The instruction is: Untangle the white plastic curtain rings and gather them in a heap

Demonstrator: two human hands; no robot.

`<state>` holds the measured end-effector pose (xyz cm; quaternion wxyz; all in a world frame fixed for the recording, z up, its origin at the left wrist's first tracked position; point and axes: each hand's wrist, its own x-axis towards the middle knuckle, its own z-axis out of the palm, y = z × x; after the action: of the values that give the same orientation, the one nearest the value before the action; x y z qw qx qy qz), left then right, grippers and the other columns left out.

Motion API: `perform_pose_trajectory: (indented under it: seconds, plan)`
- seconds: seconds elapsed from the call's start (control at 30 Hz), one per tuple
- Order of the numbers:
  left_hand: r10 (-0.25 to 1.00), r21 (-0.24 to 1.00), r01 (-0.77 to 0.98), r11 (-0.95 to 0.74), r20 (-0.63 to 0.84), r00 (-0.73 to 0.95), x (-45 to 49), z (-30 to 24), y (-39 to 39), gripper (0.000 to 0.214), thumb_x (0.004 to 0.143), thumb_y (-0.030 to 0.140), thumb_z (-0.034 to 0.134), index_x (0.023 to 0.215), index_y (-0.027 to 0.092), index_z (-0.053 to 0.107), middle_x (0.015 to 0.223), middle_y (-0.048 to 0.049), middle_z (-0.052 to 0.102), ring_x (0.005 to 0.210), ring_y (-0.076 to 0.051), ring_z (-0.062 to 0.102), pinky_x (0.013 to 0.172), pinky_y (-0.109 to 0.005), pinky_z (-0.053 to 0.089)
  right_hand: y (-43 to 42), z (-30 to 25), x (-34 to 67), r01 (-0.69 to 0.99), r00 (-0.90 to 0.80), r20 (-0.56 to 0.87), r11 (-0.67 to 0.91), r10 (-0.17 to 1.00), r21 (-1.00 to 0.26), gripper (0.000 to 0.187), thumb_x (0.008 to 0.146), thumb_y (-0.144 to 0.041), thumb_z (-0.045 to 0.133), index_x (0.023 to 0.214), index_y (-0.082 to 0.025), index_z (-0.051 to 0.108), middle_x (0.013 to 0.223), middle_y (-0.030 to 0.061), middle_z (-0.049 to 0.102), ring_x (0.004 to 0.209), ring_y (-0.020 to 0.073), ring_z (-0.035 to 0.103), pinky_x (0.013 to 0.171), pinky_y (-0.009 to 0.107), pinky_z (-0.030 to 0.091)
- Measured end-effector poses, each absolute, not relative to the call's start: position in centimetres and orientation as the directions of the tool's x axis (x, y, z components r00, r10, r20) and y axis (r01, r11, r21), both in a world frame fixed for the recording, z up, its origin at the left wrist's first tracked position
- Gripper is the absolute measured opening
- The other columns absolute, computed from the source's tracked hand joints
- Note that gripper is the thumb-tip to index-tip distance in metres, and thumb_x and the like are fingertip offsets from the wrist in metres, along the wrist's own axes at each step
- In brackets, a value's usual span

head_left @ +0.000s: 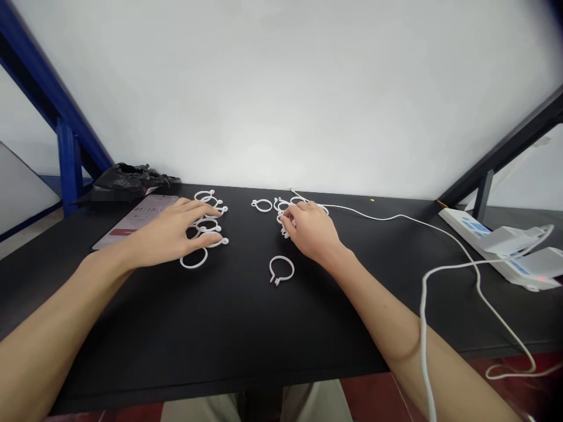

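Observation:
Fingers stretched and thumb apart, my left hand (176,231) lies over a loose group of several white plastic snap rings (193,268), partly hiding them. My right hand (314,231) rests on a second cluster of white rings (281,206), its thumb and fingers curled in around part of it. How many rings are in its grasp is hidden by the fingers. Nearer to me, between the hands, a single ring (293,269) lies flat with its clasp unfastened. A fastened ring (254,203) lies just left of the right cluster.
A phone (109,237) showing a timer lies left of my left hand, with a black plastic bag (127,179) behind it. At right, a white power strip (470,225) holds plugs, and a white cable (424,305) loops across my right forearm. A wall (281,117) backs the black table (220,334).

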<state>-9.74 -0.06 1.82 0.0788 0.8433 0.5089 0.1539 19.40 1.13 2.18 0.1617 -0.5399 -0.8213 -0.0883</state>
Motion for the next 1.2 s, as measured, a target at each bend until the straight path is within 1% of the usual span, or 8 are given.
perform_pose_trajectory:
  seconds: [0.17,0.27,0.47,0.6,0.73,0.87,1.07,1.2]
  plan:
    - [0.882,0.248,0.846,-0.471,0.119,0.456,-10.7,0.4,0.6,0.091,0.07,0.075,0.062,0.145,0.028,0.043,0.151,-0.0096,0.043,0.139,-0.039,0.032,0.114,-0.054,0.024,1.5,2.4,20.2,0.934,-0.346,0.351,0.355,0.87,0.04,0.029,0.097,-0.029,0.042,0.094,-0.014,0.067,0.097,0.0131,0.068,0.091,0.027,0.056,0.078,0.039,0.043]
    - [0.91,0.214,0.884,-0.415,0.096,0.404,-11.2,-0.2,1.2,0.097,0.069,0.076,0.061,0.148,0.025,0.039,0.155,-0.0126,0.036,0.142,-0.041,0.026,0.115,-0.058,0.017,1.4,2.6,20.3,0.935,-0.341,0.352,0.354,0.872,0.029,0.029,0.096,-0.029,0.043,0.092,-0.014,0.067,0.096,0.0128,0.067,0.09,0.0267,0.055,0.077,0.039,0.043]
    - [0.914,0.22,0.89,-0.4,0.169,0.369,-11.3,-0.3,1.5,0.092,0.07,0.075,0.061,0.145,0.026,0.043,0.149,-0.0123,0.044,0.136,-0.042,0.033,0.11,-0.057,0.028,0.5,2.9,20.4,0.896,-0.424,0.266,0.444,0.866,-0.017,0.015,0.082,-0.019,0.053,0.091,-0.017,0.065,0.096,0.0105,0.064,0.092,0.0249,0.053,0.082,0.038,0.042]
    - [0.911,0.212,0.893,-0.397,0.209,0.355,-10.7,0.3,1.1,0.084,0.075,0.073,0.058,0.141,0.022,0.047,0.143,-0.0155,0.049,0.133,-0.041,0.035,0.105,-0.058,0.033,0.0,3.0,20.3,0.841,-0.519,0.228,0.54,0.824,-0.035,0.031,0.074,-0.013,0.055,0.104,-0.018,0.063,0.103,0.0097,0.061,0.096,0.0246,0.052,0.085,0.037,0.043]
    - [0.911,0.189,0.901,-0.39,0.225,0.346,-10.3,0.7,0.9,0.079,0.076,0.073,0.057,0.136,0.021,0.052,0.137,-0.0152,0.053,0.13,-0.04,0.037,0.104,-0.057,0.033,-0.3,2.9,19.9,0.815,-0.563,0.163,0.577,0.81,-0.049,0.041,0.075,-0.013,0.056,0.115,-0.02,0.063,0.108,0.0098,0.059,0.098,0.0247,0.052,0.089,0.039,0.043]
    - [0.895,0.191,0.89,-0.413,0.267,0.358,-10.2,0.8,1.0,0.077,0.075,0.076,0.056,0.13,0.021,0.057,0.131,-0.0143,0.058,0.124,-0.039,0.041,0.101,-0.054,0.036,-0.3,2.8,19.6,0.83,-0.551,0.145,0.557,0.822,-0.005,0.032,0.084,-0.01,0.05,0.111,-0.018,0.065,0.109,0.0113,0.06,0.097,0.0238,0.054,0.085,0.037,0.044]
    - [0.851,0.203,0.857,-0.473,0.358,0.385,-9.3,1.3,0.5,0.071,0.076,0.077,0.053,0.123,0.025,0.063,0.124,-0.011,0.062,0.116,-0.035,0.046,0.099,-0.048,0.038,-0.1,2.9,19.3,0.84,-0.52,0.277,0.542,0.808,-0.004,0.021,0.091,-0.02,0.053,0.109,-0.017,0.064,0.108,0.0106,0.061,0.097,0.024,0.057,0.084,0.038,0.046]
    - [0.831,0.224,0.821,-0.526,0.341,0.439,-8.4,1.5,0.1,0.072,0.072,0.078,0.058,0.123,0.028,0.062,0.121,-0.0074,0.064,0.115,-0.033,0.046,0.098,-0.046,0.04,-0.3,2.8,18.9,0.825,-0.499,0.411,0.563,0.763,-0.044,0.019,0.091,-0.022,0.055,0.107,-0.017,0.063,0.115,0.0117,0.058,0.096,0.0227,0.057,0.077,0.036,0.048]
